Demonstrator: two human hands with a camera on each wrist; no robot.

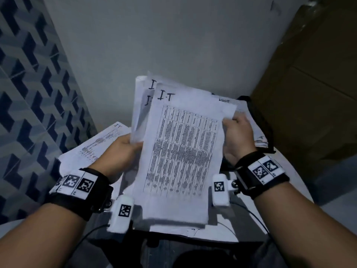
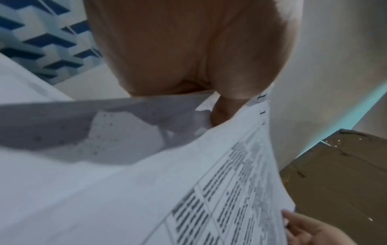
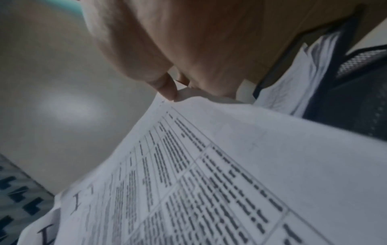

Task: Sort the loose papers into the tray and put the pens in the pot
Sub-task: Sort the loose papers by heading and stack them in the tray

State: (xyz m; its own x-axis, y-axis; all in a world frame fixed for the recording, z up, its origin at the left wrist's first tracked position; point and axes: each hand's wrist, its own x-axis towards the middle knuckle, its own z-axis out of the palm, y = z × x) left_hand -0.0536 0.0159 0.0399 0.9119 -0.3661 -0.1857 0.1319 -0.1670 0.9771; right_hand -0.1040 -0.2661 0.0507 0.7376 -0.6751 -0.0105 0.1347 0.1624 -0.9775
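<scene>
A sheaf of printed papers (image 1: 181, 151), the top sheet a table headed "I.T", is held up over the desk between both hands. My left hand (image 1: 123, 149) grips its left edge, thumb on top, and my right hand (image 1: 236, 132) pinches its right edge. Up close, the left wrist view has the left hand (image 2: 222, 106) curled into the papers (image 2: 188, 190). In the right wrist view the right hand (image 3: 178, 89) pinches a sheet corner of the papers (image 3: 220, 174). A black mesh tray (image 1: 260, 120) holding sheets sits behind the right hand. No pens or pot are in view.
More loose sheets (image 1: 96, 146) lie on the white desk at left and under the sheaf. A brown cardboard box (image 1: 309, 84) stands at right, against the tray. Blue patterned tiles (image 1: 29, 93) line the left wall; a plain white wall is behind.
</scene>
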